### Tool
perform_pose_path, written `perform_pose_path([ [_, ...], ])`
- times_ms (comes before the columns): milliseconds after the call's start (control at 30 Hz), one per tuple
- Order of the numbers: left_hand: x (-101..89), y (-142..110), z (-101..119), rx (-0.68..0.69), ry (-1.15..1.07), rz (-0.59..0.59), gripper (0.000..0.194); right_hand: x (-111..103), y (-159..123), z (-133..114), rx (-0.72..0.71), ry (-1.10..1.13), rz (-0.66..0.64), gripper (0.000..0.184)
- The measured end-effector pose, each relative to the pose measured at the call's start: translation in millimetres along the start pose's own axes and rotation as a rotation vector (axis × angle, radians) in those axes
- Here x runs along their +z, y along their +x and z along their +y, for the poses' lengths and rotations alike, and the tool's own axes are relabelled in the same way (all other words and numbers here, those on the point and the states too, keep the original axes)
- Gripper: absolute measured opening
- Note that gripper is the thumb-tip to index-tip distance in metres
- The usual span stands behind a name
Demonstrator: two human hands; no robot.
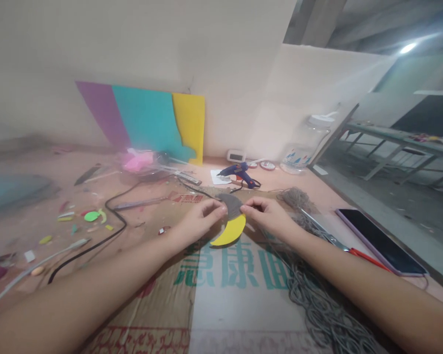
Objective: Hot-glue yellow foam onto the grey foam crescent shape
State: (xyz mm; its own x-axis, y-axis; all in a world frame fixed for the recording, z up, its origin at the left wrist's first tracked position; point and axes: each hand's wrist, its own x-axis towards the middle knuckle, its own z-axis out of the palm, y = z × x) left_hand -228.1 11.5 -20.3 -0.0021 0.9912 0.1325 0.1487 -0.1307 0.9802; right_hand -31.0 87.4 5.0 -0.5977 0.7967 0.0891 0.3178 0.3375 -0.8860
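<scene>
Both my hands meet over a flat cardboard sheet (214,295) with green print. My left hand (197,221) and my right hand (268,214) each pinch an edge of a round foam disc (232,219), grey on its upper part and yellow on its lower crescent. The disc is held just above the cardboard, tilted toward me. Fingers of both hands are closed on its rim.
Grey twine (313,300) lies piled at the right. A phone (380,241) and red-handled scissors (339,243) lie further right. A blue glue gun (239,173), a black cable (107,231), foam scraps (92,215) and coloured foam sheets (151,120) sit behind and left.
</scene>
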Motion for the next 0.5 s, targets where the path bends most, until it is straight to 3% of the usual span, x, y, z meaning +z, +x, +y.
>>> perform_pose_path([
  [167, 0.3, 1.7, 1.7, -0.078, -0.113, 0.089, 0.065, 2.8, -0.5, -1.7, 0.026, -0.016, -0.046, 0.032],
  [267, -1.7, 1.9, 6.9, -0.099, -0.071, 0.021, 0.054, 7.4, -2.6, -1.6, -0.004, -0.058, -0.057, 0.028],
  [400, -3.1, 1.2, 8.2, -0.166, -0.03, 0.019, 0.037, -1.4, -3.3, -9.1, -0.28, -0.314, -0.024, 0.027],
  [500, -3.1, 1.0, 6.5, -0.172, -0.007, 0.068, 0.034, -20.2, -9.8, -35.0, -0.428, -0.381, 0.078, 0.031],
])
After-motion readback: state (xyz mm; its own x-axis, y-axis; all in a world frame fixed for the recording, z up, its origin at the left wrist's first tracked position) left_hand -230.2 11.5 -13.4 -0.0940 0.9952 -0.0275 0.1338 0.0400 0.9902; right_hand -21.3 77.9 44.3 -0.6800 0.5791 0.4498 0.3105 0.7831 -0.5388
